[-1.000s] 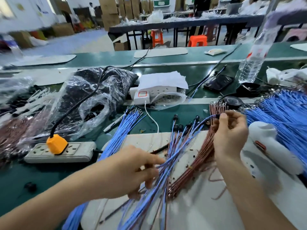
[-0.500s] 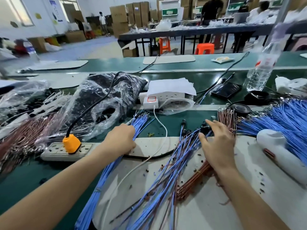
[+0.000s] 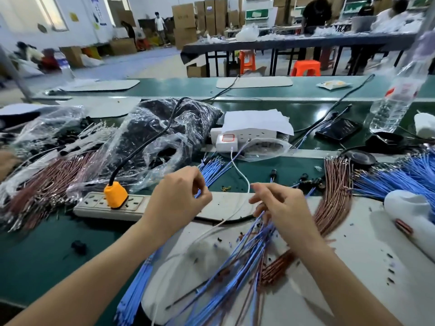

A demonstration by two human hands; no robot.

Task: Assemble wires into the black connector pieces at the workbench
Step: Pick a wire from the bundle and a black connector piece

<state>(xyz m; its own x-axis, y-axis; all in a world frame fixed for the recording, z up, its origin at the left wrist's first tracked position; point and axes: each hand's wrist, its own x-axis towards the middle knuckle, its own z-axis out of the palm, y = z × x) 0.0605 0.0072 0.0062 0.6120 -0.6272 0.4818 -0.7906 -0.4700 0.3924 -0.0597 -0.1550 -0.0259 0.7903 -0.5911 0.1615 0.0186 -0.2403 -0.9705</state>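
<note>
The left hand (image 3: 179, 198), just right of the power strip (image 3: 94, 205) on the green tabletop (image 3: 35, 250), has its grip closed in a pinch on blue wires (image 3: 211, 169) from the bundle that fans out just beyond the strip's right end. The right hand (image 3: 284, 208), farther right of the strip, curls its fingers (image 3: 263, 190) down into a sheaf (image 3: 247, 260) of blue and brown wires on a white mat (image 3: 353, 267), but blur hides whether that grip holds any. Small black connectors (image 3: 304, 178) lie well right of the strip, just beyond the right hand, apart from both hands.
</note>
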